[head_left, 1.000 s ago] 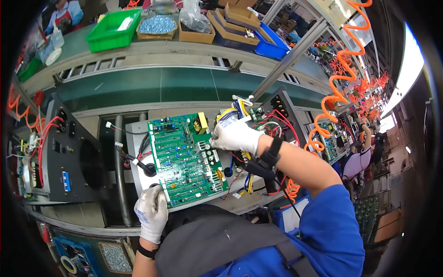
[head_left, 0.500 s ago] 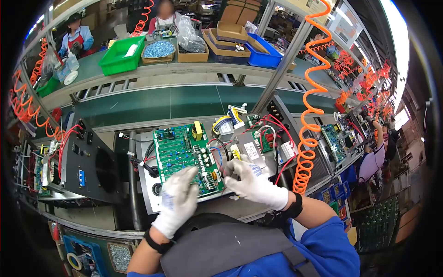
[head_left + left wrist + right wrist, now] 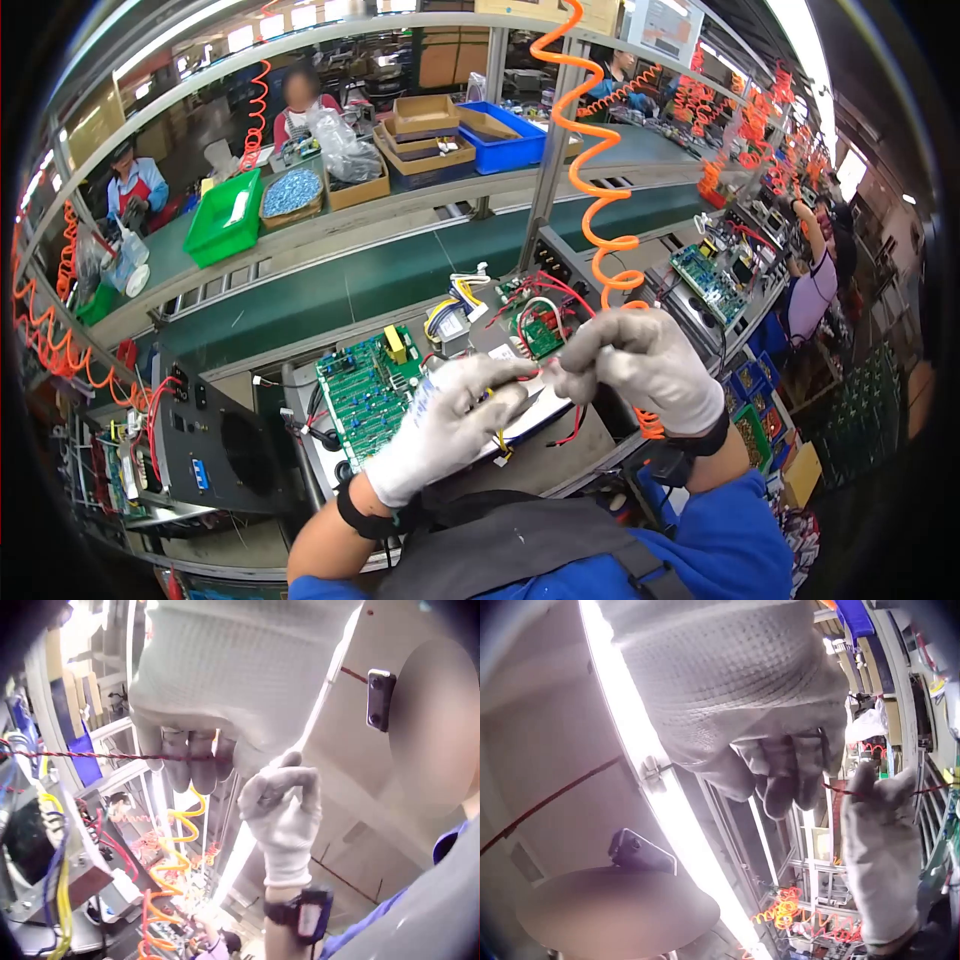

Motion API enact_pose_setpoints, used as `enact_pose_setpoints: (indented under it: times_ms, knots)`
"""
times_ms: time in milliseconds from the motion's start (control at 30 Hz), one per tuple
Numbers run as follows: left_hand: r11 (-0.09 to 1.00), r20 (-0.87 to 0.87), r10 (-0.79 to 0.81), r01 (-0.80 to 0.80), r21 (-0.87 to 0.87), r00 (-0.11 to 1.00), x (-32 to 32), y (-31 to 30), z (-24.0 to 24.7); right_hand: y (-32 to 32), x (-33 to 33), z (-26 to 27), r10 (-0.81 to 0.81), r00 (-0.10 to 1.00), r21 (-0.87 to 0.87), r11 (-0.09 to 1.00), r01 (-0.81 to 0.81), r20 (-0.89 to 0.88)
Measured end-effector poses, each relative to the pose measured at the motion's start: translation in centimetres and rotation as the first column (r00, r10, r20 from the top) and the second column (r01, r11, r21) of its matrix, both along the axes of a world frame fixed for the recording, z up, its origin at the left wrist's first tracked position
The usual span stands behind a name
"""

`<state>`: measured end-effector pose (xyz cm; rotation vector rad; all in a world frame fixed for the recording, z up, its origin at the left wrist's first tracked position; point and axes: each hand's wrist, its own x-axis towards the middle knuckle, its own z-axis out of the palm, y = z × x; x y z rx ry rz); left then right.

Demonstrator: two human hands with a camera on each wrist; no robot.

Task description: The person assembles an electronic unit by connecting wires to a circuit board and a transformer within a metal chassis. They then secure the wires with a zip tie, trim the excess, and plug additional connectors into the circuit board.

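Observation:
A thin twisted red-and-dark wire stretches between my two gloved hands. My left hand is held over the right part of the green circuit board, its fingers bent around the wire. Farther right, my right hand pinches the wire between thumb and fingers; the wire's end is hidden there. The left hand and sleeve cover part of the board, which lies on a pale metal plate. Behind the hands sits an opened unit with a small green board, red leads and a bundle of yellow and blue wires.
A black panelled unit stands at the left. An orange coiled hose hangs close behind my right hand. Across the green conveyor are a green bin, a blue bin and cardboard boxes. Other people work around the line.
Both hands have risen and shifted right, off the board, and now hold the twisted wire between them. Earlier the right hand was at the board's right edge. The head view has turned right and up.

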<state>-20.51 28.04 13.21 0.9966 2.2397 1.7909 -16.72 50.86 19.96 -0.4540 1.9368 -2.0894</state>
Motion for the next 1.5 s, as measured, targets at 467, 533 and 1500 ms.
enact_pose_setpoints:
  times_ms: [467,533,1500]
  knots:
    - [0.684,-0.487,0.221,-0.491,-0.54,0.845,-1.1,-9.2,-5.8,-5.5,-14.9,-7.7,0.323,0.92,0.748,0.662,-0.05,-0.224]
    - [0.666,-0.587,0.179,-0.536,-0.519,0.79,-1.1,-7.5,-7.3,-6.8,-17.1,-10.0,0.474,0.843,0.888,0.46,0.008,-0.253]
    - [0.68,-0.65,0.329,-0.65,-0.34,0.685,-3.4,-4.0,-7.0,-5.3,-22.7,-8.3,0.557,0.824,0.993,0.106,0.055,-0.105]
